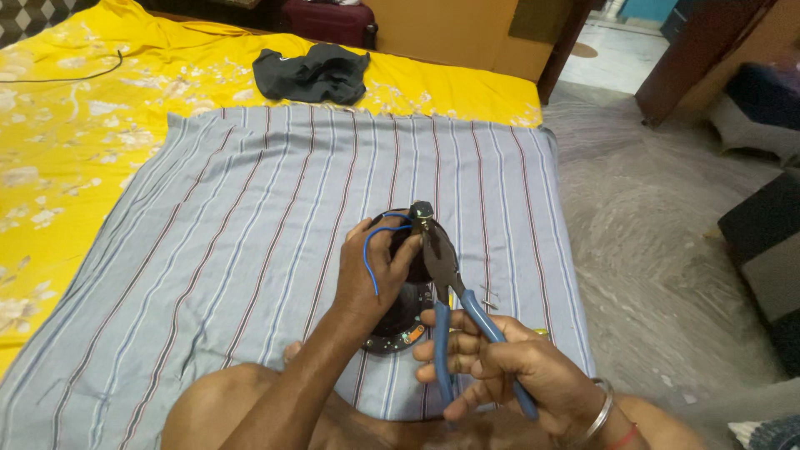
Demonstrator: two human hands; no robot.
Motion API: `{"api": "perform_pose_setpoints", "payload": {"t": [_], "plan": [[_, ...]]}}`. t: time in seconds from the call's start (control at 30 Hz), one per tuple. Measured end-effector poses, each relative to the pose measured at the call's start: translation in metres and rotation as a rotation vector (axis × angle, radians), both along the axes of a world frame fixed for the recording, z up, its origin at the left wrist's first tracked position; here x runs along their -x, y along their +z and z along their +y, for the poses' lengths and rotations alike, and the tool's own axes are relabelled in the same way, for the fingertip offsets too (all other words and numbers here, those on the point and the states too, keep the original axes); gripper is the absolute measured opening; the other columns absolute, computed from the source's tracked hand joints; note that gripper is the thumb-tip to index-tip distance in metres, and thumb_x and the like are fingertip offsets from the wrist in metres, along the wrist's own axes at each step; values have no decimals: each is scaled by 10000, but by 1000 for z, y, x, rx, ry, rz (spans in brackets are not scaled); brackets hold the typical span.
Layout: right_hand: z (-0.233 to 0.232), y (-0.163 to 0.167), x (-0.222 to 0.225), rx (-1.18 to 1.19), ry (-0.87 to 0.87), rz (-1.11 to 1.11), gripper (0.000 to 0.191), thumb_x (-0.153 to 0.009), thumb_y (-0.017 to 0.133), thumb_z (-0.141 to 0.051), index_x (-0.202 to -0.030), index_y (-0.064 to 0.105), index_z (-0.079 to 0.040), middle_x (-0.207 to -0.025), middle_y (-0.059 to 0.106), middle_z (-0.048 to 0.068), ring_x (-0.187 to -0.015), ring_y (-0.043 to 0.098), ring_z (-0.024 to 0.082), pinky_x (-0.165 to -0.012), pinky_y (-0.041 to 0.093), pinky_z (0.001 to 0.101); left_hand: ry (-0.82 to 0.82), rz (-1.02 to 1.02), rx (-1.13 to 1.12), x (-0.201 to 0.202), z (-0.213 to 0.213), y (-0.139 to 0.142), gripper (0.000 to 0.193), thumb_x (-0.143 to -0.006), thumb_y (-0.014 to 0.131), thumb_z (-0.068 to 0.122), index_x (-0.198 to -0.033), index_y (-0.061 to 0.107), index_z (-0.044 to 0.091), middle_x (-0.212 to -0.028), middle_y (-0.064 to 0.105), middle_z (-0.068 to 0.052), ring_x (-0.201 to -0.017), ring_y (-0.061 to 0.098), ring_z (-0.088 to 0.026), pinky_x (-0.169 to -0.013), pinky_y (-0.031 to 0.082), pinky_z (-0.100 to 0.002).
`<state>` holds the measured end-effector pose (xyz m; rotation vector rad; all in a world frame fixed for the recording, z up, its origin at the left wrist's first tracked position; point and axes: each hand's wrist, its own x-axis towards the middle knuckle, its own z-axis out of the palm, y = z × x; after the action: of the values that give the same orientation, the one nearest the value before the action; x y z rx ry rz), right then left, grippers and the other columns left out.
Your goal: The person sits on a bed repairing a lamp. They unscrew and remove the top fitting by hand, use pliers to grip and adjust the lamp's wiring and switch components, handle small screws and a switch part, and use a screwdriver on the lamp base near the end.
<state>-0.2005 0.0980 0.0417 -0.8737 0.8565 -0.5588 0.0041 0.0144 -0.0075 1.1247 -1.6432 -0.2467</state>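
A yellow floral bedsheet [75,125] fills the upper left of the frame, a thin black cable [67,79] trailing across it near the left edge; a grey-blue striped cloth [233,225] lies spread over it, running from the lower left to the centre right; a crumpled black garment [312,73] sits on the yellow sheet at upper centre, just beyond the cloth's far edge, with a dark red suitcase [329,21] behind it at the top of the frame. At centre, the left hand [375,271] is clasped around a dark round device [400,317] resting on the striped cloth, thumb and fingers wrapped over its upper part; a blue wire [371,250] loops from the device's top and runs down across the hand. Just right of it, the right hand [492,362] is clenched on the blue handles of a pair of pliers [446,275]; the pliers' dark nose points up the frame and closes on a small fitting [421,210] at the device's top edge; a metal bangle [602,412] circles the right wrist at lower right. The person's bare knees show along the bottom edge. On the right, a pale floor [658,242] lies under wrinkled clear plastic sheeting; dark furniture [762,242] stands at the far right edge, and a brown wooden door [700,50] sits at upper right.
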Motion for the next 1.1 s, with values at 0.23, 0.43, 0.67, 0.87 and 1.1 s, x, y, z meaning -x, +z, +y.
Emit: {"api": "perform_pose_setpoints", "payload": {"t": [0.23,0.43,0.67,0.87,1.1], "plan": [[1,0,-2,-8,44,-81,675,-786,500,-31,-1459,478,17,-1240,687,225,-1104,702,287,-721,662,423,-2,25,10,0,-2,-6,230,-906,686,184,-1074,718,30,-890,752,-144,-847,703,-362,-1060,464,-472],[-4,-4,-1,-13,53,-120,706,-798,519,-36,-1501,464,-11,-1247,682,212,-1109,697,286,-724,659,419,-25,42,78,-2,0,-4,200,-905,709,174,-1046,720,32,-976,766,-134,-885,712,-361,-1049,458,-479],[-8,-14,3,-3,55,-234,664,-834,515,-8,-1489,425,50,-1224,661,247,-1073,696,312,-674,627,367,-46,68,20,-1,5,1,210,-895,710,173,-1053,724,35,-945,761,-132,-838,701,-354,-899,510,-428],[-6,-16,0,7,43,-241,676,-816,507,-8,-1484,422,47,-1213,671,255,-1057,707,315,-656,633,370,-32,47,25,-2,3,-1,250,-881,721,175,-1083,727,27,-888,760,-145,-790,711,-346,-999,485,-453],[-4,-16,0,-17,36,-235,696,-782,501,-22,-1472,423,34,-1242,670,264,-1072,708,319,-667,639,381,-48,100,10,-1,3,-1,267,-878,722,189,-1092,722,29,-920,757,-138,-824,720,-329,-873,537,-418]]}}
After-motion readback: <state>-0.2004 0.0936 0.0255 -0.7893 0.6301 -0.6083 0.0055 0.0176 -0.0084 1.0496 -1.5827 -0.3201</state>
